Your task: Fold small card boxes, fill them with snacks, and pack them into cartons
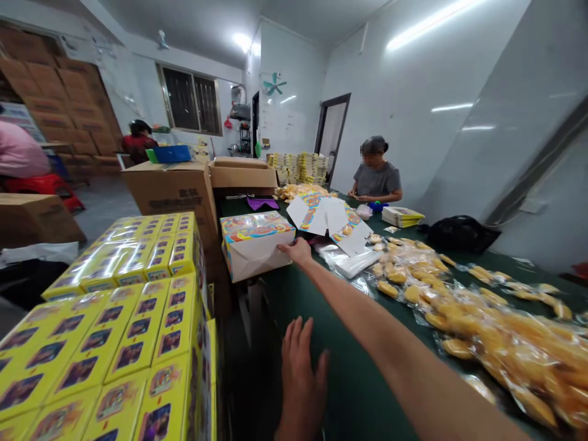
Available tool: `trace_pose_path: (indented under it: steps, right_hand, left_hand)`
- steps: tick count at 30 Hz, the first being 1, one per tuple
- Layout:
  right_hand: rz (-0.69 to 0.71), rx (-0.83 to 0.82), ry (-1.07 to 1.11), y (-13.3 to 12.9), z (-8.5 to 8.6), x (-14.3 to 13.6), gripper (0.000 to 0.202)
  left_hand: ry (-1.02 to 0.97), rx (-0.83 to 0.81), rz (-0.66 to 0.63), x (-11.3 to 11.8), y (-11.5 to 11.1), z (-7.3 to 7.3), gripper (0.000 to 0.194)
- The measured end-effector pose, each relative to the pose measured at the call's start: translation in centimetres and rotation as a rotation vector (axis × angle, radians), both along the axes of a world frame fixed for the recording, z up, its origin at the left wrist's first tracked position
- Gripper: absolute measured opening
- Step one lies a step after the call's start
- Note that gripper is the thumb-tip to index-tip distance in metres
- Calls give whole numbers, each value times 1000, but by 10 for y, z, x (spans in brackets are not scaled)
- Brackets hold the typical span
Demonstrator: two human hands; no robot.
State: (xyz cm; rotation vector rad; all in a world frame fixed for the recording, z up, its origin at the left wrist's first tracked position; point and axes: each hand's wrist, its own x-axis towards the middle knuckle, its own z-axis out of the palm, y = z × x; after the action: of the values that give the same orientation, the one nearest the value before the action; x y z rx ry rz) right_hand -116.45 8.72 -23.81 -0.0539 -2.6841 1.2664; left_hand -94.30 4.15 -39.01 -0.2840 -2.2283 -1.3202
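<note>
At the edge of the green table point(342, 364), R hand point(298, 251) touches the right end of a white printed box point(260, 254), prob. to steady it there (can't tell if pinching), while L hand point(301, 373) hovers empty w/ thumb spread.

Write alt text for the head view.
Right hand touches a printed white box on a green table; left hand is nearer, open. Yellow boxes stand stacked left, bagged yellow pieces lie right; a grey-shirted person is beyond.

Cool white glow from a tube light point(432, 24), glare on yellow boxes point(138, 245), left hand point(299, 373) slightly blurred, stretched edges
</note>
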Motion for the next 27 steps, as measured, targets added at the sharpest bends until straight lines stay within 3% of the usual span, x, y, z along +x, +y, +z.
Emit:
trace_pose_path:
  steps: [3,5,8,11,14,16,20,23,25,27]
  right_hand:
    - [49,174,164,-5,22,-6,84]
    - [221,418,306,-13,34,-8,96]
    - [440,749,399,-20,36,-5,90]
    - [425,790,428,-17,22,13,78]
    - [363,796,492,-6,-4,45,74]
    - [315,787,539,4,-29,69,74]
    - [270,752,498,31,-74,110,72]
    - [264,771,334,48,-81,129,53]
    - [349,802,229,49,-74,133,28]
    - [472,820,166,39,-67,130,19]
  left_hand:
    - [89,-74,12,-3,-1,-5,44]
    - [133,-118,8,-7,-3,-4,41]
    - [103,-91,-11,-7,-6,2,37]
    - [-60,111,-42,-7,-12,18,39]
    - [-163,292,-8,-10,-14,33,47]
    - [-122,298,38,-11,-11,35,44]
    - [14,208,88,-7,-3,26,21]
    - [85,208,85,-3,-4,22,21]
    - [109,225,104,-2,-5,22,20]
    - [134,237,144,-1,-6,22,17]
